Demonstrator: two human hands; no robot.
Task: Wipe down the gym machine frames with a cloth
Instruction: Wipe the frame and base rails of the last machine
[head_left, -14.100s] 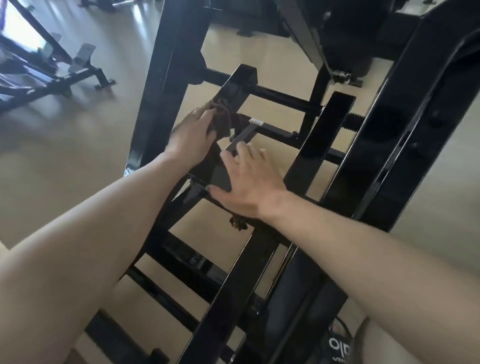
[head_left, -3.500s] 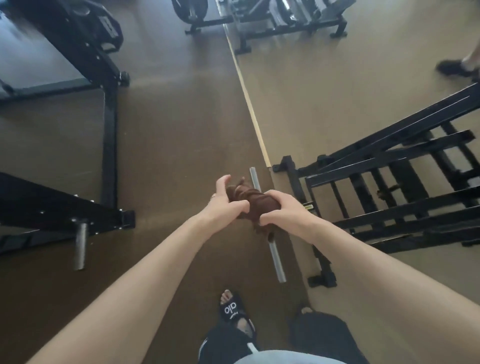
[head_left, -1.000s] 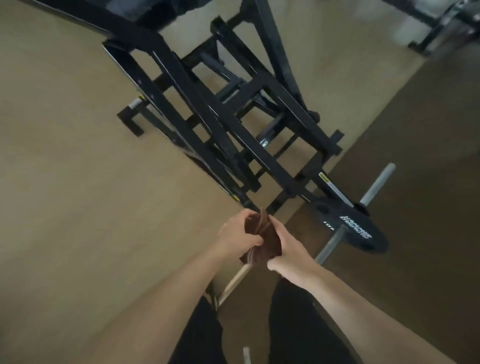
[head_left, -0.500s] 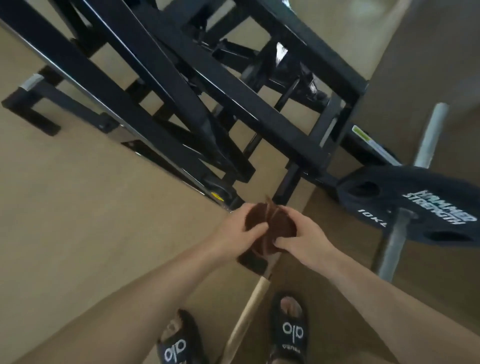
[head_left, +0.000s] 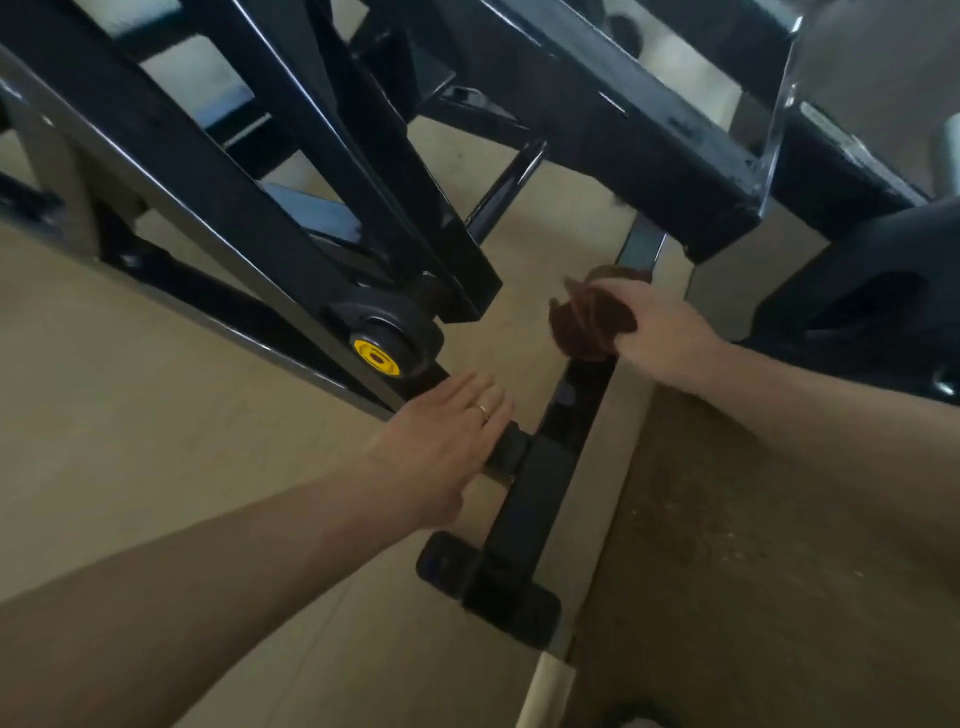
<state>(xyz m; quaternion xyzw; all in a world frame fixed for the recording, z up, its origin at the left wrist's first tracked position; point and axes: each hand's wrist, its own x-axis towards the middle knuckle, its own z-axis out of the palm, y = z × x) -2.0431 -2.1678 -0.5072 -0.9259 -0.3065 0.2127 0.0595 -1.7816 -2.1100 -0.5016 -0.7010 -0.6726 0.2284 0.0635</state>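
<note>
Black machine frame (head_left: 519, 499) fills the view, its upper beams cut off at the top edge. Your left hand (head_left: 447, 441) lies flat, fingers straight, on the low floor bar. Your right hand (head_left: 649, 327) has its grip bunched round the brown cloth (head_left: 587, 319) on that bar further up; fingertips hidden.

The cloth (head_left: 589, 321) is dark brown and bunched into loose folds, held in the right hand (head_left: 657, 332) and pressed on a low black bar (head_left: 550, 457) of the gym machine frame (head_left: 218, 171). That bar runs along the floor from near centre away toward the right and ends nearest in a black foot (head_left: 493, 587). The frame is glossy black square tubing: thick beams slant across the far left, meeting at a pivot with a yellow cap (head_left: 377, 357).
</note>
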